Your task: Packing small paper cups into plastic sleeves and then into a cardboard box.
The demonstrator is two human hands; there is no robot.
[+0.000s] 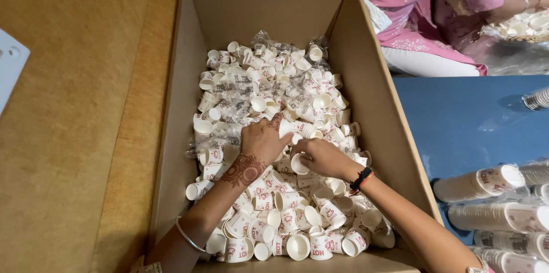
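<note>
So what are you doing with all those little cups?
A person leans over a big cardboard box heaped with small white paper cups printed in red. The left hand rests spread on the pile, and the right hand grips one cup by its rim. Clear plastic wrap lies tangled among the cups. To the right, stacked cups lie in sleeves on a blue surface, and another person in pink sits nearby.
</note>
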